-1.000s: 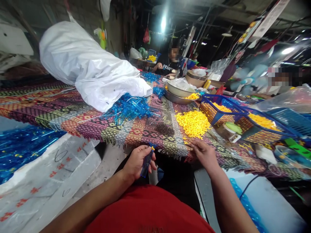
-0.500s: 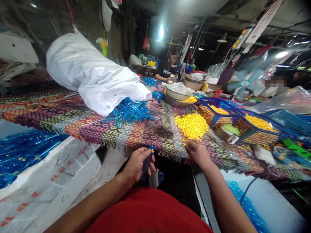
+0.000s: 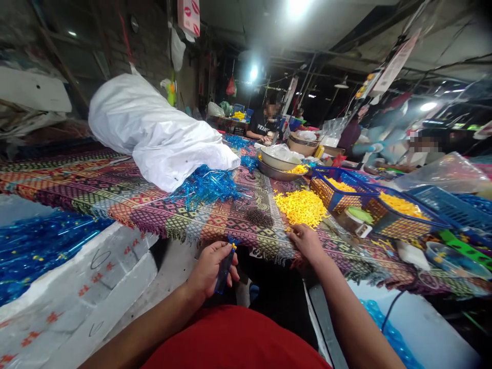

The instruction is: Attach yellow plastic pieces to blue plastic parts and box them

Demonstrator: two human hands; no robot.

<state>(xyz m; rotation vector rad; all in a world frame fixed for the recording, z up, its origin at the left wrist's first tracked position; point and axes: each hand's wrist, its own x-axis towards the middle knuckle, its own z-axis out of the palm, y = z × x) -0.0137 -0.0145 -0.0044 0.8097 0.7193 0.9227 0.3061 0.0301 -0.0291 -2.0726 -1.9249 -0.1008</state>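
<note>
My left hand [image 3: 210, 266] is closed around a narrow dark-blue translucent plastic piece [image 3: 224, 271], just off the table's front edge. A small yellow bit [image 3: 233, 246] shows at its upper end, by my thumb. On the cloth, my right hand [image 3: 307, 242] has its fingers bent together at the near side of a heap of small yellow plastic pieces [image 3: 302, 207]. One yellow piece [image 3: 288, 229] shows at those fingertips. Left of the heap lies a small pile of dark beads [image 3: 259, 218]. Behind that, clear blue plastic pieces [image 3: 211, 187] lie spread out.
A large white sack [image 3: 161, 128] lies on the patterned tablecloth [image 3: 134, 197]. Metal bowls [image 3: 274, 170] stand beyond the heap. Blue baskets [image 3: 338, 189] and a lidded clear tub [image 3: 355, 220] are on the right. Foam boxes [image 3: 115, 266] flank me below; a co-worker [image 3: 263, 125] sits across.
The view has tilted up slightly. My left hand has shifted a little left with the blue piece; my right hand stays at the near edge of the yellow heap.
</note>
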